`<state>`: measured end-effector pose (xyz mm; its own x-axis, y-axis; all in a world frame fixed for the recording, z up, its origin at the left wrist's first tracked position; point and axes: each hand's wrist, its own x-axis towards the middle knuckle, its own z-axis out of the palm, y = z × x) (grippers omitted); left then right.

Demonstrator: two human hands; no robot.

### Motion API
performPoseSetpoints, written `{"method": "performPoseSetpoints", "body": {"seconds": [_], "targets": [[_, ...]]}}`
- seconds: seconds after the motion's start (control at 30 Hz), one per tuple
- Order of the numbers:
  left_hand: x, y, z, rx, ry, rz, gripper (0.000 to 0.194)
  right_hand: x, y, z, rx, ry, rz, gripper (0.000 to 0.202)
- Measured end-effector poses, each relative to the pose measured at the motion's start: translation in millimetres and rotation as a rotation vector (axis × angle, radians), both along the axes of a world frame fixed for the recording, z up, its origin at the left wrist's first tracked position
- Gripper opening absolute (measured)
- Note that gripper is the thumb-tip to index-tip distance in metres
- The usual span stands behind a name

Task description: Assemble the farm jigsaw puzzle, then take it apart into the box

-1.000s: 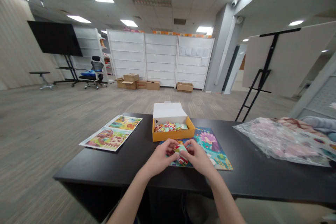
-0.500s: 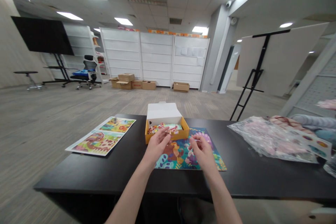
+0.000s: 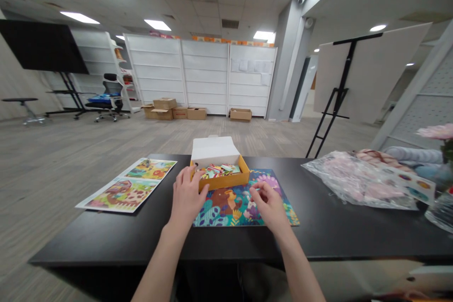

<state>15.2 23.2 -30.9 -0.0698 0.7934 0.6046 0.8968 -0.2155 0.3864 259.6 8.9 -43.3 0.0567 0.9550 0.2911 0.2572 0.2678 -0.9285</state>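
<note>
The yellow box [image 3: 226,181] stands on the table with its white lid [image 3: 215,149] tipped back. Inside lie several colourful cardboard pieces [image 3: 221,170], seemingly puzzle pieces. My left hand [image 3: 187,194] is at the box's front left corner, fingers bent over the left side and thumb by the front wall. Under and in front of the box lies a colourful picture board [image 3: 231,205] with animals and plants. Over the board's right part is my right hand [image 3: 269,204], thumb and index finger together; whatever they may hold is too small to make out.
A picture sheet [image 3: 129,186] lies on the black table [image 3: 116,240] at the left. To the right are a clear plastic bag [image 3: 357,181] with pink contents, rolled fabric [image 3: 406,155] and a pink flower [image 3: 437,132]. Beyond the table, cardboard boxes [image 3: 164,104] sit on the floor.
My left hand has moved left from above the box's front to its left corner. My right hand stays over the board, fingers still together. The view has turned slightly right.
</note>
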Motion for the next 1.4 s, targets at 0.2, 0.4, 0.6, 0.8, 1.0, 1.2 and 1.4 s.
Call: {"method": "performPoseSetpoints", "body": {"seconds": [0.2, 0.4, 0.6, 0.8, 1.0, 1.2, 1.4], "targets": [[-18.6, 10.1, -18.4, -0.318, 0.069, 0.105, 0.028, -9.6, -6.0, 5.8, 0.002, -0.045, 0.038, 0.028], [-15.0, 3.6, -12.1, -0.251, 0.088, 0.140, 0.012, -11.9, -8.0, 7.0, -0.046, -0.063, 0.070, 0.025], [-41.0, -7.9, -2.1, -0.108, 0.039, 0.253, 0.014, -12.0, -8.8, 6.8, -0.055, -0.110, 0.087, 0.026], [-84.9, -22.2, 0.2, -0.104, 0.075, 0.415, 0.021, -15.0, -10.0, 9.6, -0.043, -0.222, 0.083, 0.024], [-116.3, -31.7, -10.7, -0.205, 0.131, 0.507, 0.029, -10.4, -4.5, -1.9, -0.056, -0.468, 0.049, 0.021], [-120.2, -36.8, -13.1, -0.275, 0.152, 0.537, 0.036, -6.8, 0.4, -12.9, -0.062, -0.554, 0.096, 0.019], [-120.8, -36.2, -16.3, -0.323, 0.161, 0.544, 0.039, -5.9, -2.4, -8.6, -0.059, -0.576, 0.125, 0.017]]}}
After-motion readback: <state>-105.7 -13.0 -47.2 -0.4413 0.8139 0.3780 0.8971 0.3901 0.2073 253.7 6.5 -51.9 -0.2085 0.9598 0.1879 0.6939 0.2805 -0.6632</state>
